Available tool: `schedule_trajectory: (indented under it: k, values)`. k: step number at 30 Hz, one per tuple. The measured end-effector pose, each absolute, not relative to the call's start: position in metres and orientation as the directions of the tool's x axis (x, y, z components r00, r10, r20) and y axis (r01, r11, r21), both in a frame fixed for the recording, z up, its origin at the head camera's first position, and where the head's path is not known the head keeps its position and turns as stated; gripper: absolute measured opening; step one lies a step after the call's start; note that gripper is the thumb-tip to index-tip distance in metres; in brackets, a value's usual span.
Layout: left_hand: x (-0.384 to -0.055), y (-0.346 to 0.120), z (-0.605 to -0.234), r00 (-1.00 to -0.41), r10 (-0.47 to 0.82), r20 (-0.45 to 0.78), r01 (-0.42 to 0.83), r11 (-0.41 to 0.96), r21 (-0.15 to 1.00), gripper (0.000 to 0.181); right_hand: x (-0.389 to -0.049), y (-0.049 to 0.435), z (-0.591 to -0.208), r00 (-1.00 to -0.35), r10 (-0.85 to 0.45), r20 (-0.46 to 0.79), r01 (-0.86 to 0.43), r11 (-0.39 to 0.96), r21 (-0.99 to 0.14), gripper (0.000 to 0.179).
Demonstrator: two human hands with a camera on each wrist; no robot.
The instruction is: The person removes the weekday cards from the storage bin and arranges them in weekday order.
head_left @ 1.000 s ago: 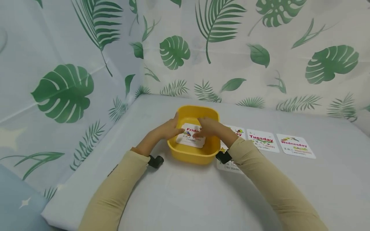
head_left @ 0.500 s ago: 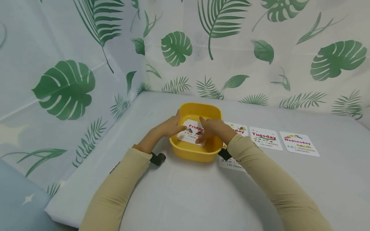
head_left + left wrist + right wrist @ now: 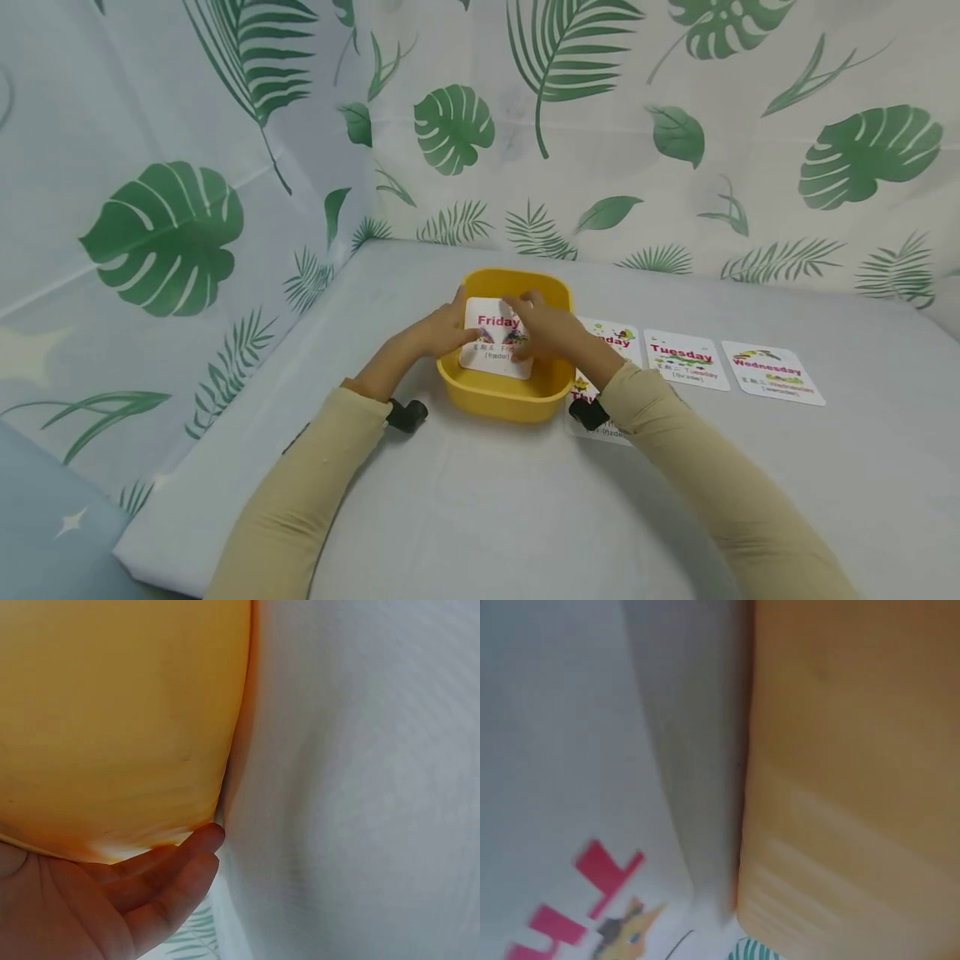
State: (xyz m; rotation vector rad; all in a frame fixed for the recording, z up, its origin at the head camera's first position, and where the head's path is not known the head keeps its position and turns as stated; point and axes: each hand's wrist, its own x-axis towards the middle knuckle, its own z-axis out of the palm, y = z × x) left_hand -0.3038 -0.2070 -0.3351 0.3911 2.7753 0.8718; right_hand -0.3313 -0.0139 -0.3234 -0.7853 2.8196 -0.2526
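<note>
A yellow plastic basin (image 3: 501, 407) stands on the table. My left hand (image 3: 433, 332) grips its left wall, the thumb over the rim and the fingers outside; in the left wrist view those fingers (image 3: 174, 889) curl against the outer wall. Inside the basin, a white Friday card (image 3: 487, 354) is tilted up, its printed face towards me. The right hand (image 3: 557, 332) reaches over the right rim and pinches the card's right side, covering part of the print. Whether more cards lie beneath it cannot be seen.
Right of the basin, a partly covered card ending in "nday" (image 3: 622, 343), a Tuesday card (image 3: 686, 360) and a Wednesday card (image 3: 772, 373) form a row. A Thursday card (image 3: 579, 432) lies below the row, partly under the right wrist. Leaf-printed cloth (image 3: 592, 125) hangs behind.
The right hand has taken hold of the Friday card and raised it from lying flat to a tilt. The left hand stays on the basin.
</note>
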Motion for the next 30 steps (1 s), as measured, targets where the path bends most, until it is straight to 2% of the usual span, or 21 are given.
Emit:
schedule_trajectory:
  k: [3,6,12,20,26,30]
  values:
    - [-0.305,-0.206,-0.335,-0.943,0.315,-0.110,0.193,0.782,0.593,0.086,-0.329,-0.009,-0.324,-0.831,-0.555,-0.035,-0.520,0.798,-0.304,0.084]
    - [-0.304,-0.204,-0.335,-0.945,0.308,-0.111,0.187,0.787,0.587,0.086,-0.327,-0.006,-0.324,-0.819,-0.573,0.036,-0.551,0.766,-0.331,0.083]
    - [-0.303,-0.201,-0.336,-0.946,0.304,-0.111,0.183,0.785,0.591,0.085,-0.327,0.000,-0.325,-0.819,-0.569,0.073,-0.550,0.743,-0.381,0.084]
    - [-0.300,-0.200,-0.338,-0.949,0.280,-0.143,0.156,0.814,0.559,0.084,-0.327,0.027,-0.326,-0.804,-0.550,0.227,-0.581,0.647,-0.494,0.066]
    - [-0.298,-0.203,-0.335,-0.949,0.274,-0.154,0.153,0.832,0.534,0.084,-0.312,0.055,-0.317,-0.850,-0.453,0.268,-0.506,0.561,-0.656,0.060]
    - [-0.297,-0.205,-0.333,-0.951,0.270,-0.149,0.150,0.827,0.542,0.084,-0.301,0.075,-0.311,-0.882,-0.394,0.258,-0.447,0.529,-0.721,0.057]
